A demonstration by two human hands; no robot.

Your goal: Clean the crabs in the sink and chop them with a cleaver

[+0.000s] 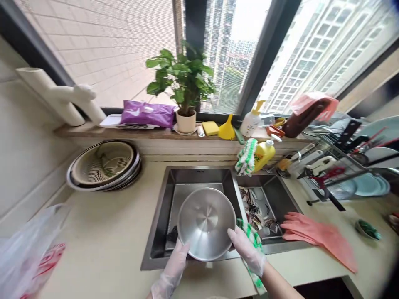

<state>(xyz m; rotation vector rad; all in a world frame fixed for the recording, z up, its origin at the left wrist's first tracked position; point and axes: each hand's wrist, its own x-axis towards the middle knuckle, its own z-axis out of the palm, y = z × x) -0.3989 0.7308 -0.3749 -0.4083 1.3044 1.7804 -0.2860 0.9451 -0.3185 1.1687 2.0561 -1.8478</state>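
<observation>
A round steel bowl (205, 222) is held over the left basin of the sink (162, 207), its inside turned toward me. My left hand (171, 272), in a clear plastic glove, grips the bowl's lower left rim. My right hand (247, 251), also gloved, holds the lower right rim together with a green and white cloth (254, 259) that hangs down past my wrist. The right basin (280, 199) holds several small dirty utensils.
Pink rubber gloves (318, 234) lie on the counter right of the sink. A yellow detergent bottle (264, 153) and another cloth (247, 158) stand behind it. Stacked colander and basins (104, 166) sit back left. A dish rack (343, 166) fills the right. A plastic bag (28, 253) is at left.
</observation>
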